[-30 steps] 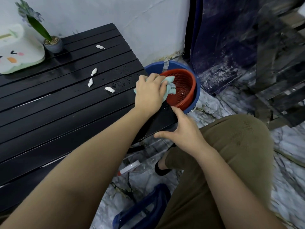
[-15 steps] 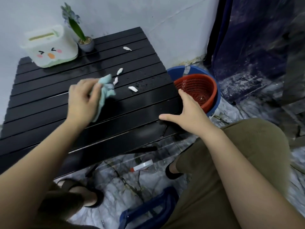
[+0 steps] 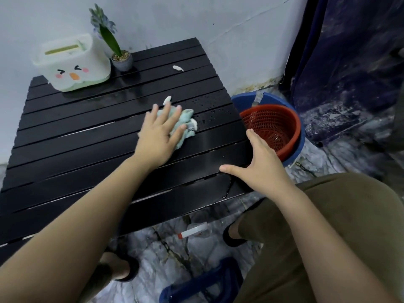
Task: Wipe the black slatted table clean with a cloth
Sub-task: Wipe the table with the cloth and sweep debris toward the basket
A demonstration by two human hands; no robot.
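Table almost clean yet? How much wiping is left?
Not yet. The left hand presses the light-blue cloth flat on the black slatted table, mid-wipe, while the right hand steadies the edge. Left: white scraps and water droplets near the red basket.

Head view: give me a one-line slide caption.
Left hand presses a crumpled cloth flat on the wet black table while the right hand braces its edge.
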